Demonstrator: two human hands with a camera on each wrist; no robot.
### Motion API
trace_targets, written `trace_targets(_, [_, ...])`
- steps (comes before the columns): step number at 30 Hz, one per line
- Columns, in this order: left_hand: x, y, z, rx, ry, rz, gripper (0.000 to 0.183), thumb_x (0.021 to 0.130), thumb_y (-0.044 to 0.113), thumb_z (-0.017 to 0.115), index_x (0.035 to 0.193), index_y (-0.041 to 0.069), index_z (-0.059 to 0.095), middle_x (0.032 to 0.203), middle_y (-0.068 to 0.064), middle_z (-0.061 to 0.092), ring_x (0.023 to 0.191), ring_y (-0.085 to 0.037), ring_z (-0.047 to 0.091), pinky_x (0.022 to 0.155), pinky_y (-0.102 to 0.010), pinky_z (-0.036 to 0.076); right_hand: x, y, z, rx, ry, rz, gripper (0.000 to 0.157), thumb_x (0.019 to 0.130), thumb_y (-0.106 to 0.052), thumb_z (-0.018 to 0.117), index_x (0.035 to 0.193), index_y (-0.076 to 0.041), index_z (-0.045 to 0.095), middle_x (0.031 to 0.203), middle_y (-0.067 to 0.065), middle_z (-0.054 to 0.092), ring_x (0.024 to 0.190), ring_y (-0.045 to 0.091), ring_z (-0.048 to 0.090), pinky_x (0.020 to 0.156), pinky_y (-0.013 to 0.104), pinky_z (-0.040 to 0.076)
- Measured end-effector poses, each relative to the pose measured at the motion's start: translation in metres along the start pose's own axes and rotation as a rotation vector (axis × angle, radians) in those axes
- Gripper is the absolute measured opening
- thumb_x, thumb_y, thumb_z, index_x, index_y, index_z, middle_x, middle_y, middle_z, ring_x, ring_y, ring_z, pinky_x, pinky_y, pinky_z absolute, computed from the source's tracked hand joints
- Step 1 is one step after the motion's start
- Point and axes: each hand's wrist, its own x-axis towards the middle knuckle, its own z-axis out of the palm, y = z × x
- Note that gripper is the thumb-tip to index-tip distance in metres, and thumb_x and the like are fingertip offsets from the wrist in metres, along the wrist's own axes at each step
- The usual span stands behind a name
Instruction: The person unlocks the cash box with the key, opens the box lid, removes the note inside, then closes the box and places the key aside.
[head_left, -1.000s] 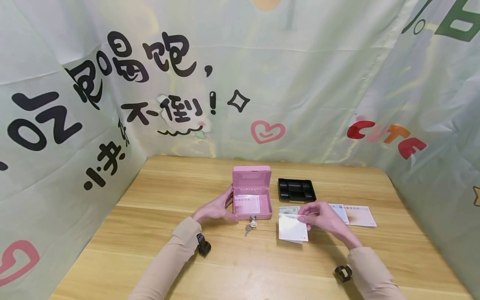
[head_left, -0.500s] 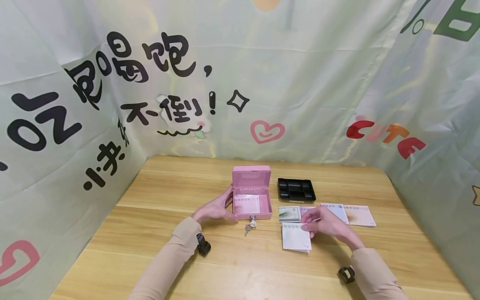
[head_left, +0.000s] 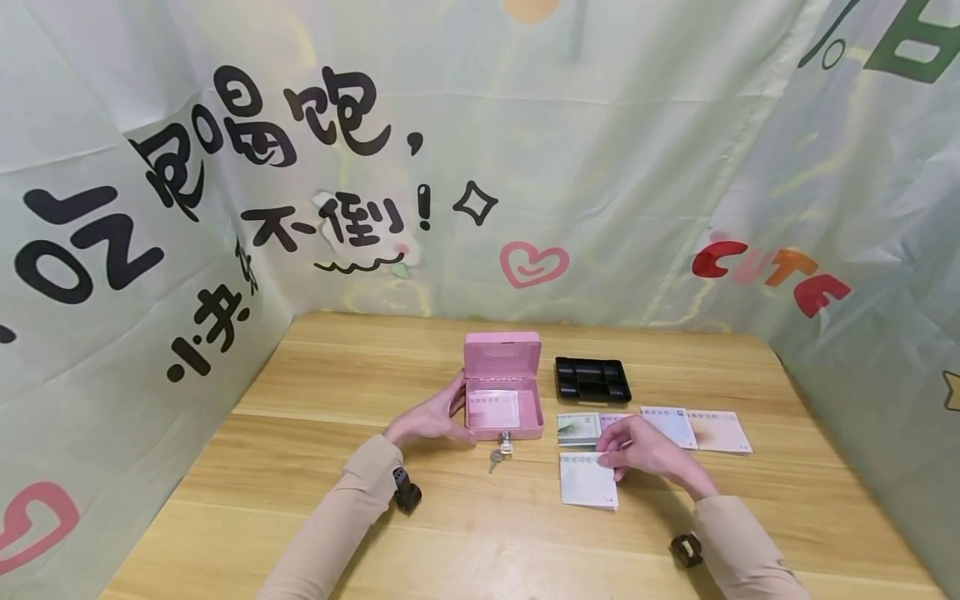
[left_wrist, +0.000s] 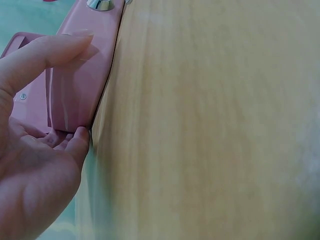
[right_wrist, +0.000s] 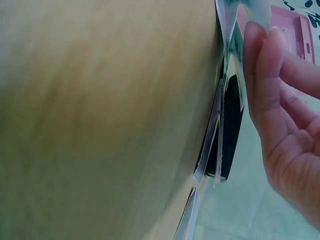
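Note:
A pink cash box [head_left: 531,410] stands on the table with its lid up and a pinkish paper note [head_left: 495,410] inside. My left hand [head_left: 431,418] grips its left end; in the left wrist view the thumb lies along the front wall and the fingers bend round the side. Between thumb and fingertips, my right hand [head_left: 643,447] pinches a pale folded note [head_left: 587,481] by its upper right corner. Behind it lie a green note [head_left: 578,429], a purple note [head_left: 611,420] partly covered by the hand, a blue note [head_left: 669,425] and a pink note [head_left: 722,432].
A black compartment tray [head_left: 592,381] lies to the right of the box. A small padlock [head_left: 506,443] hangs at the box front, with keys [head_left: 496,457] beside it on the wooden table [head_left: 480,542]. Printed cloth [head_left: 600,167] encloses the table's back and sides.
My right hand has drawn the pale folded note toward the front, off the green note, then slightly left. The left hand has stayed at the box.

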Motion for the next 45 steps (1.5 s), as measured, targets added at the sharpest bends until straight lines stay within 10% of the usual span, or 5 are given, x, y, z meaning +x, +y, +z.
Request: trace_targets(45, [-0.0004, 0.0007, 0.0001, -0.041, -0.013, -0.001, 0.133, 0.070, -0.006, 0.080, 0.161, 0.011, -0.014, 0.171, -0.015, -0.001, 0.159, -0.032, 0.005, 0.131, -0.044, 0.012, 0.0023, -0.0012, 0.0028, -0.122, 0.060, 0.016, 0.015, 0.082, 0.002, 0.073, 0.094, 0.009, 0.068, 0.079, 0.009, 0.067, 0.063, 0.018, 0.064, 0.057, 0.028, 0.062])
